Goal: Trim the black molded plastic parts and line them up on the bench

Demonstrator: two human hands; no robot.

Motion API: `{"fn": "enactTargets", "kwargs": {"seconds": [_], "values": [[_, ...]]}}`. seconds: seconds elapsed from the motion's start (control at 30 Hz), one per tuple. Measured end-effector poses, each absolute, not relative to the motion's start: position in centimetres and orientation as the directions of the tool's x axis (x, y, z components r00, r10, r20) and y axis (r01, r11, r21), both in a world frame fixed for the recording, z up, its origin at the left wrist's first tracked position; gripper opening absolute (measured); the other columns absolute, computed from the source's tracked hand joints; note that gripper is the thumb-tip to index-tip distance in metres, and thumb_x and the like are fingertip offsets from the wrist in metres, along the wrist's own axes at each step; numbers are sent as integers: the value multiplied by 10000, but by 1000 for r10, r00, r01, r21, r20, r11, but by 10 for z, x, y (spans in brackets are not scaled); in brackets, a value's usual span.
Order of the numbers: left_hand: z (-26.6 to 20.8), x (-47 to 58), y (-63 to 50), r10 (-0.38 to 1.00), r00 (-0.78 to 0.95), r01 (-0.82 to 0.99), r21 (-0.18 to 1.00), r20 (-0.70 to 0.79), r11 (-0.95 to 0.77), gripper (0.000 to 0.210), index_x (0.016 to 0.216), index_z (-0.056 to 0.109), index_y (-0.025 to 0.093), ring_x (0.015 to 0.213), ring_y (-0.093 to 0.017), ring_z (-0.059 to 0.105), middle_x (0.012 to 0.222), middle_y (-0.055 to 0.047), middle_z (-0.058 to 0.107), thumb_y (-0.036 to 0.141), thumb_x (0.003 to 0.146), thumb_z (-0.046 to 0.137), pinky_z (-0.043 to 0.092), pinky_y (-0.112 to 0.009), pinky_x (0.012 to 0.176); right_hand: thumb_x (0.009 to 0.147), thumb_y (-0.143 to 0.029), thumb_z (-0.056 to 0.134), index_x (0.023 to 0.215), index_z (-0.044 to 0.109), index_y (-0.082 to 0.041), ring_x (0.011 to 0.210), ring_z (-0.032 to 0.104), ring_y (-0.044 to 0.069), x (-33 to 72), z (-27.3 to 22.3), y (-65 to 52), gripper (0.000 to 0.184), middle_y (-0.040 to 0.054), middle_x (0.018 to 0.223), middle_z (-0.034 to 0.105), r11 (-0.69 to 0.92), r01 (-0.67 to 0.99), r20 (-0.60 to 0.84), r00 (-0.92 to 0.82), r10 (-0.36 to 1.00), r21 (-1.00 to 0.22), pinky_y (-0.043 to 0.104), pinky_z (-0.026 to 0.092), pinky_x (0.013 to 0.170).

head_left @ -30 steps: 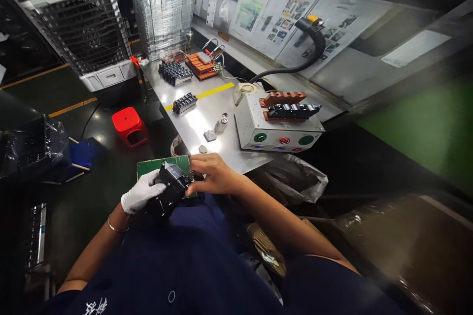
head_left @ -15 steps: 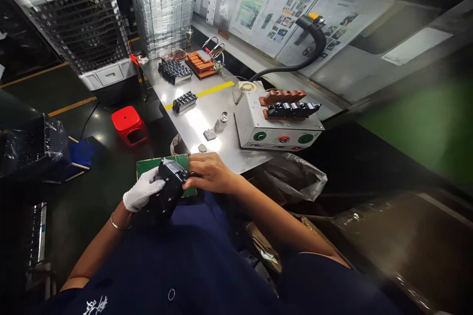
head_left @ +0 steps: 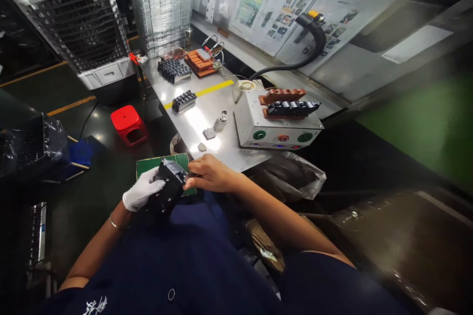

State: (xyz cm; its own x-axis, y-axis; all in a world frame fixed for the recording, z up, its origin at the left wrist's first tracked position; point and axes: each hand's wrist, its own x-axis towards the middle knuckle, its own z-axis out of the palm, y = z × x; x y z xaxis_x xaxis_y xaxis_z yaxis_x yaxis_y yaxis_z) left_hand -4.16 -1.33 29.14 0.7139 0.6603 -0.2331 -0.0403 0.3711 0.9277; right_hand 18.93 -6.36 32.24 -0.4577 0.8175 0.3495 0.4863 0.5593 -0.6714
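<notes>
Standing at the far left, a plastic-covered bin point(head_left: 35, 142) is sitting on the floor, with an air cooler point(head_left: 74, 24) rising behind it. A red stool point(head_left: 129, 120) is standing next. Just right of it and nearer, the left hand point(head_left: 143, 191), in a white glove, is gripping a black part point(head_left: 166, 192), its fingers closing around the left side. This part is hanging in front of the person's dark shirt point(head_left: 185, 251), tilted, above the near end of the bench, with a green board point(head_left: 148, 163) showing behind it. Farther back, clear trays point(head_left: 162, 15) are standing in a stack; black blocks point(head_left: 174, 70) and an orange block point(head_left: 199, 63) are lying on the bench point(head_left: 229, 150). The bare right hand point(head_left: 210, 172) is reaching in from the right, its thumb and fingers curling nearly together at the part's right end; whether they are pinching something small, I cannot tell. Small gray pieces point(head_left: 209, 134) are lying beyond this hand. Farther right, a white box point(head_left: 253, 118) is carrying another black block point(head_left: 291, 109) beside a brown bar point(head_left: 284, 96), and a plastic bag point(head_left: 306, 177) is hanging below.
</notes>
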Motion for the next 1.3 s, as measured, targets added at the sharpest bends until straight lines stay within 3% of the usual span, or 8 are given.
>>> {"fn": "enactTargets", "kwargs": {"seconds": [0.2,0.4,0.53,0.6,0.7,0.83,0.97,1.3], "values": [[300,-47,-10,666,708,35,953,-235,300,532,1133,680,155,996,-262,633,1088,-101,701,379,664,794,462,-354,918,789,-721,490,533,450,-184,466,363,74,194,323,-67,597,-37,492,422,395,250,303,-339,891,-884,238,264,464],[308,-39,1,737,646,184,978,-198,101,479,1116,685,197,1013,-247,625,1067,-77,695,293,660,797,455,-366,959,732,-575,651,681,605,-149,551,432,94,177,330,-66,432,-28,591,511,32,323,-33,-194,980,-946,229,294,489],[299,-34,4,1000,26,65,998,-12,10,645,1221,587,260,1170,-196,540,1208,-59,607,225,623,827,376,-312,1056,744,-580,622,594,537,-165,506,376,84,167,300,-62,450,-44,529,425,-118,166,-85,192,978,-979,235,262,468],[295,-31,1,966,-203,-124,982,-163,140,691,1258,523,299,1217,-169,515,1297,-45,554,162,645,811,383,-306,1056,759,-598,596,604,534,-172,503,379,89,160,284,-61,458,-40,531,430,-118,70,-88,340,936,-990,238,277,470],[292,-22,-6,812,109,-453,698,-573,554,431,1164,578,234,1102,-177,612,1218,-69,623,139,765,710,481,-350,972,771,-603,580,644,568,-173,510,388,97,141,270,-62,448,-34,540,448,-110,42,-89,349,933,-993,244,295,481],[296,-10,-14,671,309,-656,360,-674,664,164,1008,654,139,920,-160,692,993,-77,723,139,884,546,558,-294,853,771,-589,593,735,635,-173,549,424,113,121,267,-64,419,-26,567,480,-67,184,-11,289,957,-981,258,325,527],[307,-9,-18,640,271,-676,332,-719,658,174,1021,657,133,859,-157,710,932,-66,742,136,886,548,585,-289,791,903,-584,349,850,661,-173,619,470,132,126,266,-60,519,-2,645,485,1,81,33,387,922,-997,268,378,567],[321,-5,-24,576,260,-546,374,-775,750,182,1028,655,146,830,-174,704,954,-68,736,199,869,585,585,-336,768,780,-541,622,776,656,-197,674,527,155,124,258,-56,345,31,715,616,145,34,144,457,878,-989,301,435,624]]}}
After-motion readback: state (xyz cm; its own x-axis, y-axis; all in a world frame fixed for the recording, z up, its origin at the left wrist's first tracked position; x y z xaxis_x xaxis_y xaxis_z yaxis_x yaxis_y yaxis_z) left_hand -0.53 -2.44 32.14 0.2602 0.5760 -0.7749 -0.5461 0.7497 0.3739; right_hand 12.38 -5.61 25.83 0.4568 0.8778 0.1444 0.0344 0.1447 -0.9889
